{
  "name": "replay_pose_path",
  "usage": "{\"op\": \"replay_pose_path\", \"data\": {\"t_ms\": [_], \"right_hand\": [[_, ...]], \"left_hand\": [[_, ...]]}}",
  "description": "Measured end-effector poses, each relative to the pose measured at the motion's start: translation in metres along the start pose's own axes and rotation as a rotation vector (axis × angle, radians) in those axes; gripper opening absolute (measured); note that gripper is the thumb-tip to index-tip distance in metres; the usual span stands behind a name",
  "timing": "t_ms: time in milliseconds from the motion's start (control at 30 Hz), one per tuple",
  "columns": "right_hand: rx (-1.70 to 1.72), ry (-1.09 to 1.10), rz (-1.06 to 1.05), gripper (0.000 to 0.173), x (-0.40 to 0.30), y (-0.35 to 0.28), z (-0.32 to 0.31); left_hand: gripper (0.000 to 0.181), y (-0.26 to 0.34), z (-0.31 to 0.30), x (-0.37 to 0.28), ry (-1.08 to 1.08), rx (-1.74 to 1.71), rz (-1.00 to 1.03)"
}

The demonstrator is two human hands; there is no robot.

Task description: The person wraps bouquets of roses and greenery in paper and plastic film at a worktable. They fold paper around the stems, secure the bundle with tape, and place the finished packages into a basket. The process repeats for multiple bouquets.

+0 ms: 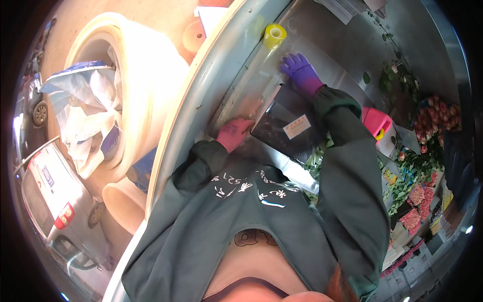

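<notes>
My left hand [234, 133], in a pink glove, touches or grips the lower left corner of a dark sheet-like wrap [279, 113] that has a small printed card [297, 127] on it. My right hand [300, 73], in a purple and pink glove, lies palm down with fingers spread on the metal worktable [328, 41], just beyond the dark wrap's upper edge. Above it stands a roll of yellow tape [275, 36]. Clear film and green leaves [315, 160] show at the wrap's lower end, partly hidden by my sleeve.
Right of my arm are a pink plastic holder [376, 121], bunches of roses [436, 119] and pink flowers [417, 204]. A stack of paper [341, 9] sits at the top. Beyond the left ledge [181, 102] stand a large pale bin [139, 87] with plastic bags and a parked vehicle [56, 192].
</notes>
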State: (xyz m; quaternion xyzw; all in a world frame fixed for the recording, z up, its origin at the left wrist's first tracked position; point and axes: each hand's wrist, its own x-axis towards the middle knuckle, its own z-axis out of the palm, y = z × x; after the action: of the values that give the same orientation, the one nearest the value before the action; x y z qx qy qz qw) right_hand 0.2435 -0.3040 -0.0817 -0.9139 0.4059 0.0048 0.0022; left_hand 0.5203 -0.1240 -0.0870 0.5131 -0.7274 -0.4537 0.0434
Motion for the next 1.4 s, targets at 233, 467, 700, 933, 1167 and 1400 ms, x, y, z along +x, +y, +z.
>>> {"op": "replay_pose_path", "data": {"t_ms": [233,467,700,933,1167,1400], "right_hand": [[0.077,-0.327,0.335,0.024,0.005,0.09,-0.068],[1.224,-0.021,0.549,0.049,-0.056,0.007,-0.13],[0.506,-0.04,0.468,0.032,-0.142,0.015,-0.09],[0.575,0.229,0.705,0.025,-0.194,0.029,-0.061],[0.224,0.064,1.596,0.088,-0.337,0.086,-0.011],[0.18,0.047,1.612,0.093,-0.34,0.119,-0.002]], "left_hand": [[0.037,0.028,-0.055,0.076,0.285,-0.305,0.094],[0.039,0.122,-0.084,0.123,0.05,-0.434,0.361],[0.08,0.068,-0.044,0.141,0.141,-0.476,0.198],[0.089,0.078,-0.034,0.224,-0.004,-0.523,0.185],[0.066,0.132,-0.027,0.234,0.07,-0.519,0.233],[0.038,0.126,-0.046,0.223,0.078,-0.724,0.176]]}}
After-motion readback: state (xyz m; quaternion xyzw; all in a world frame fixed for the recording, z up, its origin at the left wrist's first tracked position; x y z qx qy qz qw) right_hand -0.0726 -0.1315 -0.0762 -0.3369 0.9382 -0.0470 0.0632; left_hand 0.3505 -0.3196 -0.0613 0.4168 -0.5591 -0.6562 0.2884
